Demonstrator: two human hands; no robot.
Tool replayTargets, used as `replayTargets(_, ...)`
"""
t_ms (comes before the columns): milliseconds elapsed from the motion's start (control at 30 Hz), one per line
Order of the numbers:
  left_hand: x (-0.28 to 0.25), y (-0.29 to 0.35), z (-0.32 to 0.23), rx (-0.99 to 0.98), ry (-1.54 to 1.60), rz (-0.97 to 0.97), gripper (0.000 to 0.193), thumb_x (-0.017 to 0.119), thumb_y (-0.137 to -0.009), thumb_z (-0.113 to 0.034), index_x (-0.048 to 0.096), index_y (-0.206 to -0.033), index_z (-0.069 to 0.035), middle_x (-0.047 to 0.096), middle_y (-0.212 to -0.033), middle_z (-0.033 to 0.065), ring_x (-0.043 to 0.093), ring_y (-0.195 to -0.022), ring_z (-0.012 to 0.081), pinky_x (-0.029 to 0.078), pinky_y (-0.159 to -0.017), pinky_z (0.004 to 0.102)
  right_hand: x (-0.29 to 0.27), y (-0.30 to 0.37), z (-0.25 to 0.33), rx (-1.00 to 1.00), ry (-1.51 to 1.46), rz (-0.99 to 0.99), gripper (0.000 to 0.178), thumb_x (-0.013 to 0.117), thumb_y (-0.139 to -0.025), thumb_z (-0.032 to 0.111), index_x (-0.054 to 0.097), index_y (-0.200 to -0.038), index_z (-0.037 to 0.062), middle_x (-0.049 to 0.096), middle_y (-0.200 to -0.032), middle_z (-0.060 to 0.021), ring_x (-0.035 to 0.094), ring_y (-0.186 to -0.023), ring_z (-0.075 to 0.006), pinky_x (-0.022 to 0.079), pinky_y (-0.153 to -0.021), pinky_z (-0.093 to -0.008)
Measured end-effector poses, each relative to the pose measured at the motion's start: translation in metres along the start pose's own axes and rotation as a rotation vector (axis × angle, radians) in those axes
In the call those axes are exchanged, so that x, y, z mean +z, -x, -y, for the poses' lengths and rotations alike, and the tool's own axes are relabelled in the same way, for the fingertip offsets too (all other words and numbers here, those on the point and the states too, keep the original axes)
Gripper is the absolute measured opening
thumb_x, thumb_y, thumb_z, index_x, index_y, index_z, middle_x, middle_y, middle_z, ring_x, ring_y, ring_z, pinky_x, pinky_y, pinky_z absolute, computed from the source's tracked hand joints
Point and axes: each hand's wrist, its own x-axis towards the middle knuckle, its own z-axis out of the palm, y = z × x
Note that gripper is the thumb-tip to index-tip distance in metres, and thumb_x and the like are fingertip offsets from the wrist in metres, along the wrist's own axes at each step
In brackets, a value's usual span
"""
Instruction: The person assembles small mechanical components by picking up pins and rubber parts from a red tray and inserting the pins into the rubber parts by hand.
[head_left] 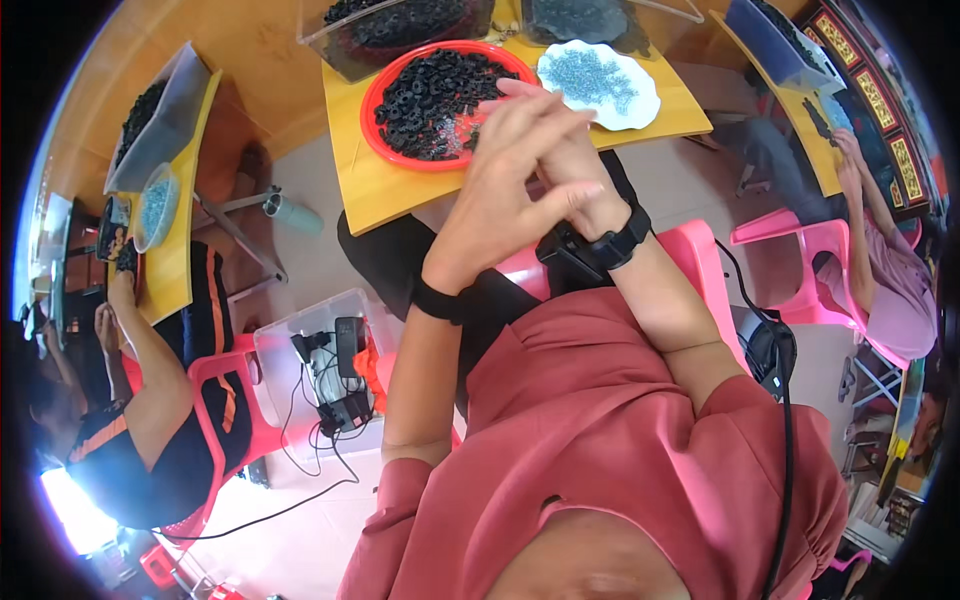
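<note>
Over the front of the yellow table, my hands are crossed. My left hand [507,178], with a black band at its wrist, lies across my right hand [577,172], fingers stretched out and apart. My right hand, with a black strapped device at its wrist, is partly hidden underneath. Some of its fingertips stick out beyond the left hand, looking straight. Neither hand shows anything held. Just beyond them stands a red round tray [372,135] with many black plastic parts and small metal pieces. Beside it, a white scalloped plate [645,107] bears small silvery-blue pieces.
Clear bins [345,62] with black parts stand at the back of the yellow table [375,196]. People work at side tables on the left and right. A plastic box [265,345] with cables sits low at left. A black cable [787,450] runs along my right side.
</note>
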Motion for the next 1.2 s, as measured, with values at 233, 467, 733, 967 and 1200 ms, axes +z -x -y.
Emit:
replayTargets(233, 0.007, 0.010, 0.013, -0.072, 0.158, 0.136, 0.053, 0.075, -0.070, -0.029, 0.060, -0.118, -0.010, 0.043, -0.137, 0.0151, 0.038, -0.126, 0.0329, 0.031, -0.104, 0.0423, -0.024, -0.001, -0.035, -0.013, 0.138, 0.118, 0.040, 0.057, -0.086, 0.010, 0.046, -0.123, 0.0003, 0.058, -0.108, -0.0138, 0.057, -0.098, -0.0225, 0.048, -0.082, -0.0338)
replayTargets(467, 0.007, 0.026, 0.026, -0.112, 0.040, 0.373, 0.059, 0.079, -0.063, -0.034, 0.062, -0.115, -0.011, 0.047, -0.133, 0.0140, 0.039, -0.126, 0.0326, 0.033, -0.103, 0.0415, -0.045, 0.015, -0.095, -0.364, 1.008, 0.310, 0.039, 0.058, -0.080, 0.008, 0.051, -0.117, -0.0022, 0.054, -0.109, -0.0178, 0.054, -0.102, -0.0293, 0.046, -0.085, -0.0381)
replayTargets(733, 0.025, 0.034, 0.028, -0.200, 0.144, 0.459, 0.059, 0.082, -0.062, -0.032, 0.061, -0.113, -0.012, 0.049, -0.128, 0.0121, 0.047, -0.117, 0.0308, 0.037, -0.100, 0.0384, -0.062, 0.039, -0.086, -0.103, 0.883, 0.511, 0.040, 0.056, -0.073, 0.008, 0.057, -0.111, -0.0036, 0.054, -0.111, -0.0205, 0.048, -0.112, -0.0361, 0.042, -0.092, -0.0405)
replayTargets(967, 0.024, 0.027, -0.030, -0.197, 0.032, 0.305, 0.062, 0.083, -0.055, -0.025, 0.060, -0.110, -0.008, 0.050, -0.120, 0.0142, 0.049, -0.111, 0.0349, 0.041, -0.093, 0.0415, -0.047, 0.058, -0.026, -0.562, 0.936, 0.606, 0.035, 0.056, -0.073, 0.014, 0.060, -0.102, -0.0044, 0.049, -0.117, -0.0215, 0.039, -0.120, -0.0362, 0.037, -0.099, -0.0383)
replayTargets(1200, 0.005, 0.040, -0.079, -0.426, -0.108, 0.386, 0.077, 0.087, -0.044, -0.019, 0.058, -0.114, -0.004, 0.043, -0.127, 0.0200, 0.048, -0.113, 0.0397, 0.043, -0.091, 0.0460, -0.021, 0.083, -0.016, -0.554, 0.889, 0.765, 0.025, 0.057, -0.072, 0.013, 0.061, -0.093, -0.0012, 0.054, -0.101, -0.0181, 0.053, -0.095, -0.0323, 0.045, -0.079, -0.0386)
